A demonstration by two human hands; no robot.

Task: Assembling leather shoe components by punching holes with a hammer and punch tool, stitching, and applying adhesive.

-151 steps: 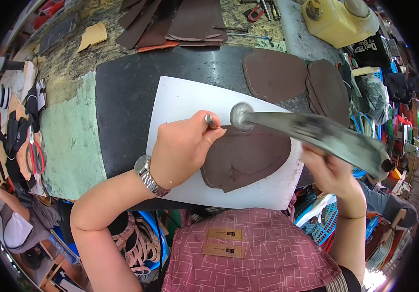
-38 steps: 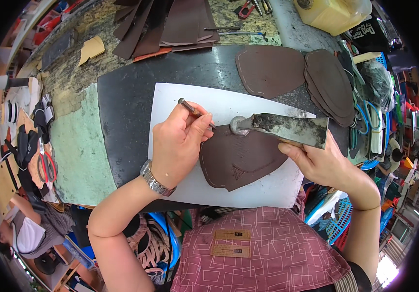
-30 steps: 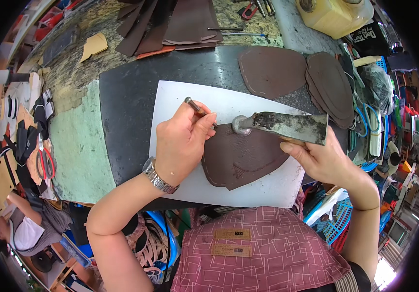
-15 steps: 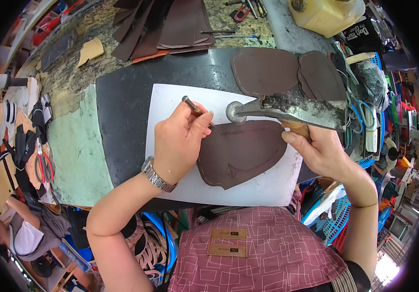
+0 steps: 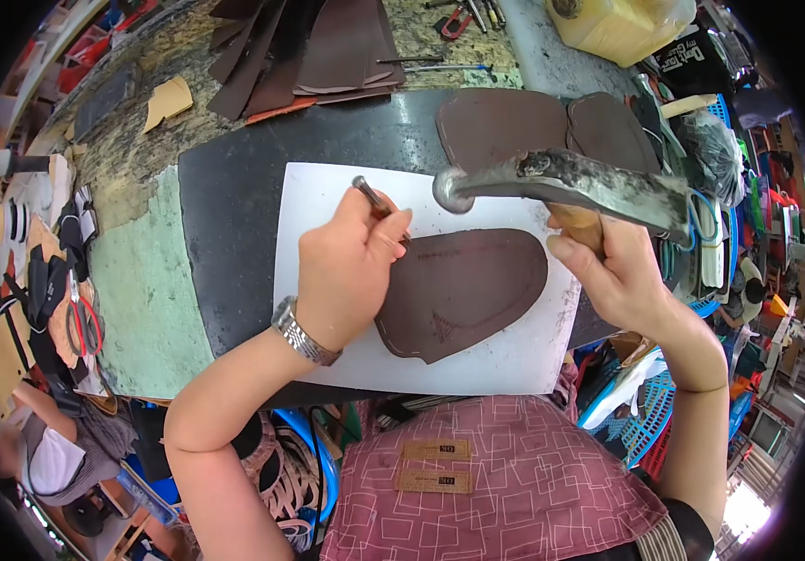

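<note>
My left hand (image 5: 351, 262) is closed round a metal punch (image 5: 369, 194), which leans with its top end up and away. Its lower tip is hidden behind my fingers, at the upper left edge of a dark brown leather piece (image 5: 468, 294). That piece lies on a white board (image 5: 346, 372) and carries faint marked lines and small slits along its rim. My right hand (image 5: 613, 271) grips the wooden handle of a hammer (image 5: 599, 192). The hammer's round metal face hangs to the right of the punch's top, apart from it.
Two more brown leather pieces (image 5: 500, 131) lie on the black mat (image 5: 234, 234) beyond the board. Leather strips (image 5: 346, 47) are stacked at the back. A yellowish plastic container (image 5: 613, 28) stands far right; red-handled scissors (image 5: 79, 323) hang at left. Another person (image 5: 56, 458) sits lower left.
The hammer has risen a little and tilted, its head shifting up over the far leather pieces. My left hand and the punch stay nearly in place.
</note>
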